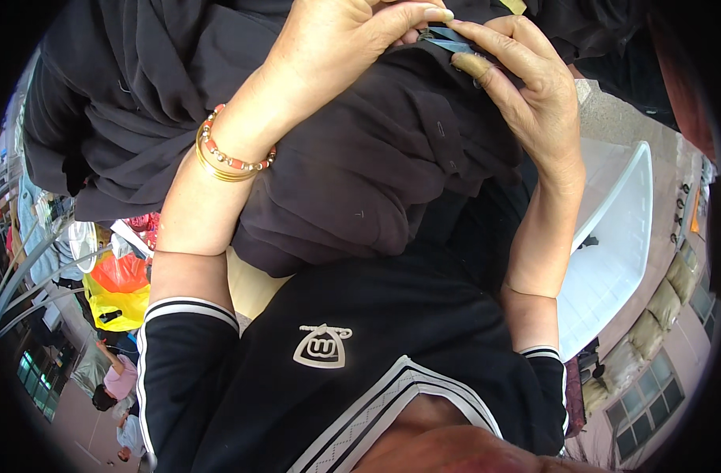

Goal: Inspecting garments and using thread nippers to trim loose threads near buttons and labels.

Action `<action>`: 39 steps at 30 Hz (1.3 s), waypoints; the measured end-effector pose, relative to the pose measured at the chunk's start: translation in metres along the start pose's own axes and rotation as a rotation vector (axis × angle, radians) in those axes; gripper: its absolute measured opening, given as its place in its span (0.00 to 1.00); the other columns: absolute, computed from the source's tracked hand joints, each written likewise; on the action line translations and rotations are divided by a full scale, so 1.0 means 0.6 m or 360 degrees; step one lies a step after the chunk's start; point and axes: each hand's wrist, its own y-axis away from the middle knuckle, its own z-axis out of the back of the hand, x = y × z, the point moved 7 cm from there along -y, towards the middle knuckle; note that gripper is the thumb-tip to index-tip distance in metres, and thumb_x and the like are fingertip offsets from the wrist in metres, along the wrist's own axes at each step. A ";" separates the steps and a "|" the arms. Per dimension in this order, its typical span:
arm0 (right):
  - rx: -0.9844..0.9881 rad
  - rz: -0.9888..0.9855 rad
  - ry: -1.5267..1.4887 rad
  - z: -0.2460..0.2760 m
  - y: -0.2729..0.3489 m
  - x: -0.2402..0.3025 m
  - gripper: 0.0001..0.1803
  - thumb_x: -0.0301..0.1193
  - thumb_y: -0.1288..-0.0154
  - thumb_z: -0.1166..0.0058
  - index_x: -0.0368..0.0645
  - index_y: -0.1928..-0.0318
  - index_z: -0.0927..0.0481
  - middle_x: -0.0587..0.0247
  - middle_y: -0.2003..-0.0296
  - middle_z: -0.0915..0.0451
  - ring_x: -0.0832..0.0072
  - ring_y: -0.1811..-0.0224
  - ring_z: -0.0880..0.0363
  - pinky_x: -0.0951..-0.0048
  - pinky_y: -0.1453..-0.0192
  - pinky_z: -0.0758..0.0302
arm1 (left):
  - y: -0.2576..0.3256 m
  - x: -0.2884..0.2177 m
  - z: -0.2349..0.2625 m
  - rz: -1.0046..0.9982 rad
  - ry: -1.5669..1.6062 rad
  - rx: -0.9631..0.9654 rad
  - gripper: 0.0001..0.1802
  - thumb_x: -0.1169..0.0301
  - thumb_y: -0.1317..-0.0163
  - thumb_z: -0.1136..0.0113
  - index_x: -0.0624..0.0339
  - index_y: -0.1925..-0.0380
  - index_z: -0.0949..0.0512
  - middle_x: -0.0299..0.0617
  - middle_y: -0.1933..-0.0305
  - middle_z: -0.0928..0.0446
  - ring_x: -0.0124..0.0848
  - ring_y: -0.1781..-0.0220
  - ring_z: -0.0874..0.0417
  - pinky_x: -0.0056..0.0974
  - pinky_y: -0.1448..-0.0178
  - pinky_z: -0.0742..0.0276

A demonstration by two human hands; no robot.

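Note:
Dark cloth point(352, 158) lies in a large, folded heap across my lap, with a few short light thread bits on it. At its far edge my left hand point(352, 31) is closed, thumb pressed toward the fingers in a pinch at the cloth; the fingertips are partly cut off by the top of the view. Just right of it, my right hand point(526, 71) grips small thread snips point(448, 41) between thumb and fingers. Their two blue-grey arms point toward the left fingertips. A tan covering wraps my right thumb.
A translucent white plastic bin point(612, 268) stands close to my right elbow. Beyond it, stuffed sacks point(660, 307) line a wall. On the left are a yellow bag point(116, 303), an orange-red bag point(120, 272) and metal bars point(33, 268). Other people point(120, 382) are farther off.

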 end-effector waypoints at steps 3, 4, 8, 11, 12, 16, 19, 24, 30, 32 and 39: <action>0.0069 -0.0001 0.0025 0.000 -0.003 -0.002 0.18 0.26 0.39 0.33 0.42 0.47 0.13 0.65 0.64 0.21 0.76 0.63 0.22 0.77 0.60 0.27 | 0.000 0.003 -0.001 0.0020 -0.0008 0.0019 0.05 0.80 0.31 0.40 0.69 0.62 0.16 0.35 0.67 0.22 0.19 0.69 0.23 0.26 0.64 0.25; 0.0069 -0.0005 0.0035 0.001 -0.003 -0.003 0.18 0.26 0.39 0.33 0.42 0.48 0.13 0.65 0.64 0.21 0.77 0.63 0.22 0.77 0.60 0.27 | 0.000 0.002 -0.002 -0.0003 -0.0032 0.0026 0.05 0.80 0.31 0.40 0.69 0.62 0.16 0.35 0.67 0.22 0.19 0.69 0.23 0.25 0.65 0.25; 0.0049 -0.0002 0.0023 0.000 -0.001 -0.005 0.17 0.26 0.40 0.32 0.42 0.49 0.12 0.66 0.65 0.21 0.78 0.64 0.22 0.78 0.62 0.27 | 0.000 0.004 0.000 -0.0014 -0.0021 0.0035 0.05 0.80 0.31 0.40 0.70 0.62 0.16 0.35 0.67 0.22 0.19 0.70 0.23 0.25 0.65 0.25; 0.0023 -0.0081 -0.0073 -0.002 0.005 -0.017 0.17 0.25 0.41 0.32 0.42 0.49 0.12 0.67 0.65 0.21 0.79 0.65 0.22 0.80 0.62 0.27 | -0.001 0.006 0.001 0.0018 0.0009 0.0045 0.05 0.80 0.31 0.40 0.70 0.62 0.16 0.35 0.67 0.22 0.19 0.70 0.23 0.25 0.65 0.25; 0.0032 -0.0078 -0.0068 -0.002 0.004 -0.015 0.17 0.25 0.41 0.32 0.42 0.49 0.12 0.67 0.65 0.21 0.79 0.65 0.22 0.80 0.62 0.27 | -0.001 0.006 0.001 0.0016 0.0017 0.0038 0.05 0.80 0.31 0.40 0.70 0.62 0.16 0.35 0.67 0.22 0.19 0.70 0.23 0.25 0.65 0.25; 0.0054 -0.0094 -0.0114 -0.005 0.001 -0.014 0.17 0.24 0.41 0.32 0.41 0.49 0.12 0.67 0.65 0.21 0.79 0.64 0.22 0.80 0.62 0.27 | 0.001 0.005 0.002 -0.0025 0.0042 0.0063 0.05 0.80 0.30 0.40 0.70 0.62 0.17 0.35 0.67 0.22 0.19 0.70 0.23 0.25 0.65 0.25; 0.0079 -0.0071 -0.0132 -0.006 0.001 -0.016 0.17 0.24 0.41 0.32 0.41 0.49 0.12 0.66 0.65 0.20 0.79 0.64 0.21 0.80 0.61 0.27 | 0.001 0.005 0.000 -0.0039 0.0037 0.0087 0.05 0.80 0.30 0.41 0.70 0.63 0.17 0.36 0.68 0.22 0.19 0.70 0.23 0.25 0.65 0.25; 0.0118 0.0024 -0.0131 -0.008 0.000 -0.017 0.17 0.25 0.41 0.32 0.43 0.50 0.11 0.65 0.64 0.19 0.78 0.63 0.21 0.78 0.61 0.26 | 0.004 -0.007 -0.001 -0.0598 0.0287 0.0140 0.05 0.80 0.30 0.41 0.70 0.63 0.17 0.35 0.68 0.22 0.19 0.70 0.23 0.25 0.66 0.25; 0.0132 0.0103 -0.0076 -0.017 0.000 -0.007 0.18 0.23 0.43 0.31 0.43 0.50 0.11 0.65 0.66 0.20 0.78 0.66 0.22 0.77 0.64 0.27 | 0.001 0.020 -0.003 0.0190 0.0042 0.0139 0.06 0.79 0.30 0.41 0.70 0.65 0.18 0.35 0.69 0.23 0.18 0.72 0.23 0.25 0.68 0.26; 0.0112 0.0163 -0.0004 -0.019 -0.003 0.003 0.18 0.23 0.44 0.31 0.44 0.51 0.11 0.65 0.66 0.21 0.77 0.66 0.22 0.77 0.65 0.27 | 0.003 0.023 -0.004 0.0187 0.0068 0.0166 0.06 0.78 0.30 0.41 0.70 0.66 0.18 0.34 0.70 0.23 0.17 0.73 0.24 0.25 0.69 0.26; -0.0035 0.0451 0.0316 -0.023 0.007 0.021 0.22 0.23 0.51 0.28 0.47 0.51 0.10 0.67 0.67 0.21 0.76 0.68 0.22 0.74 0.66 0.25 | 0.002 0.027 -0.007 0.0256 0.0005 0.0192 0.07 0.77 0.31 0.40 0.69 0.67 0.18 0.33 0.72 0.24 0.17 0.73 0.25 0.25 0.69 0.28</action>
